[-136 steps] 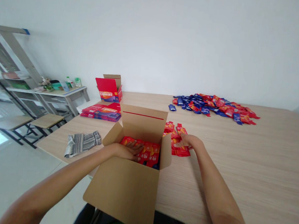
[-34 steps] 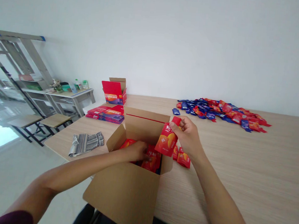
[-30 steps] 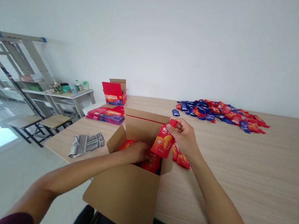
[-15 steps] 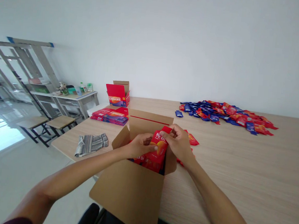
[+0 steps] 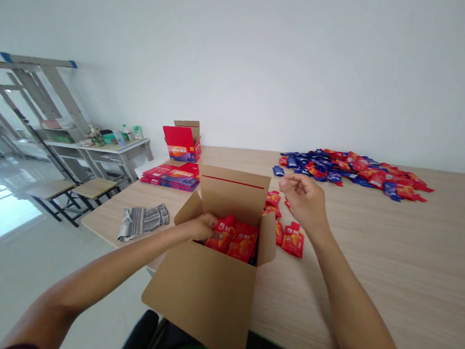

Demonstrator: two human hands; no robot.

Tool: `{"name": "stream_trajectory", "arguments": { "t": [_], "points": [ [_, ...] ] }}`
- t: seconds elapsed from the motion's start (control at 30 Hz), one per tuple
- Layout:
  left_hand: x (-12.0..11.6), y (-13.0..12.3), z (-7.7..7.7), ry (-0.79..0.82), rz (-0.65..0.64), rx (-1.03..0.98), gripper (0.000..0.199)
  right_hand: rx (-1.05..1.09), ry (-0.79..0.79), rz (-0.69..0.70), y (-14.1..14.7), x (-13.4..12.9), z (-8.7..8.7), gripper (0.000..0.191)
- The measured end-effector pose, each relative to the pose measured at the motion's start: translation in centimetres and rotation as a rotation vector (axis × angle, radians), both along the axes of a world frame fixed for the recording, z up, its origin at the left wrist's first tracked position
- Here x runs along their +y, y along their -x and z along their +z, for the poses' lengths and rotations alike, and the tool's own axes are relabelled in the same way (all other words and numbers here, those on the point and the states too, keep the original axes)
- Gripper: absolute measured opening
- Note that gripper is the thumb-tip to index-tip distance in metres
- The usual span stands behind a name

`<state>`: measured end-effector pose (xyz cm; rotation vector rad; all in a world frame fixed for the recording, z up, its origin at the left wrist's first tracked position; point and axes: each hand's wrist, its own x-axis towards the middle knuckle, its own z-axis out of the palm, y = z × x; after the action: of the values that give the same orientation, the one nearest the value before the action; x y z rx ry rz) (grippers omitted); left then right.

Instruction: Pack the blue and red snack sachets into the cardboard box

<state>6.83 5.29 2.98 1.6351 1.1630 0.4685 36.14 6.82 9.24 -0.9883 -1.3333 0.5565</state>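
1. The right hand (image 5: 307,199) has just been emptied, fingers half-curled.
2. Red pouches (image 5: 243,243) are contained in the carton (image 5: 208,286), one apparently added.
3. One is touched by the left hand (image 5: 203,227); grip cannot be told.

An open cardboard box (image 5: 206,286) stands on the pale wood-grain table (image 5: 420,267). Left of the box lies a striped cloth (image 5: 143,222); behind-left, flattened printed cartons (image 5: 171,177) and one erected carton (image 5: 178,135); just right, red pouches (image 5: 293,241); behind-right, a red-and-blue pouch heap (image 5: 357,170).
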Motion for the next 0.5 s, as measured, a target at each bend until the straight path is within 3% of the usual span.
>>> {"name": "stream_trajectory", "arguments": {
  "t": [0.1, 0.2, 0.3, 0.4, 0.5],
  "points": [
    [0.3, 0.5, -0.4, -0.034, -0.031, 0.158, 0.022, -0.022, 0.009, -0.033, -1.1, 1.0, -0.3, 0.046],
    [0.5, 0.9, -0.6, -0.07, -0.046, 0.262, 0.024, -0.148, 0.063, -0.032, -2.5, 2.3, -0.9, 0.046],
    [0.5, 1.1, -0.8, -0.141, -0.043, 0.363, 0.05, -0.442, 0.2, -0.071, -4.5, 4.0, -2.0, 0.04],
    [0.4, 1.0, -0.8, -0.268, -0.068, 0.424, 0.083, -0.793, 0.437, -0.102, -6.5, 5.6, -3.9, 0.024],
    [0.2, 1.1, -0.7, -0.276, -0.161, 0.393, 0.082, -0.935, 0.59, -0.086, -7.9, 6.7, -6.3, 0.022]
  ]
}}
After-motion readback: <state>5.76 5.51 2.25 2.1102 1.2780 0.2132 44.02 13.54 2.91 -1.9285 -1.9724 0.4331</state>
